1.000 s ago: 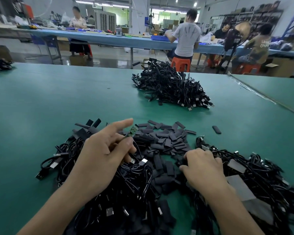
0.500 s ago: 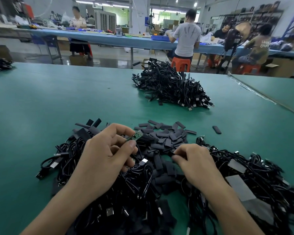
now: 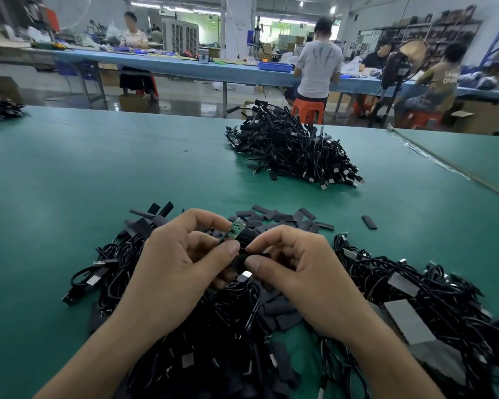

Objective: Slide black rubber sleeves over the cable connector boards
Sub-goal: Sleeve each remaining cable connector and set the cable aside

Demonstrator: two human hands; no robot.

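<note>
Left hand pinches the green connector board; right hand pinches a black rubber sleeve just below it, over tangled cables. Open green table lies left; loose sleeves lie beyond.

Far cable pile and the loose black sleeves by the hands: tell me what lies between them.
In the head view, only bare green table mat separates the far cable pile from the loose black sleeves.
</note>
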